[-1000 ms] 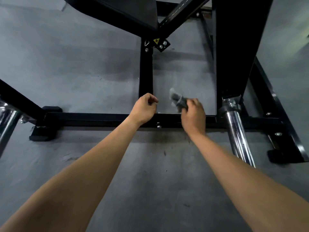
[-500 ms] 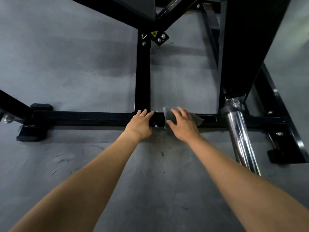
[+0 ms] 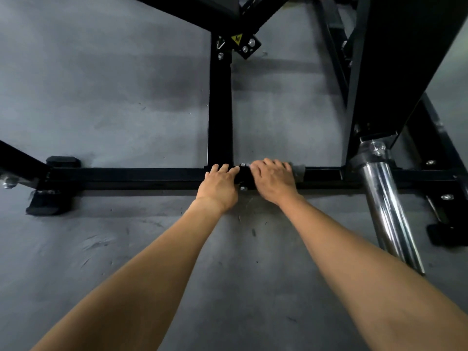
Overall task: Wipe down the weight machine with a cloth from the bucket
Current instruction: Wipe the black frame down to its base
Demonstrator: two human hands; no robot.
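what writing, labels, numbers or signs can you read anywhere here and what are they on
Yellow warning sticker on the black bracket at the upper frame joint: it carries only a dark pictogram, too small to make out, with no readable words.
No other word, brand or number shows on the weight machine.

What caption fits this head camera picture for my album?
Right hand presses a grey cloth onto the black floor bar; left hand rests alongside.

Dim, soft shadows, wide-angle edge distortion
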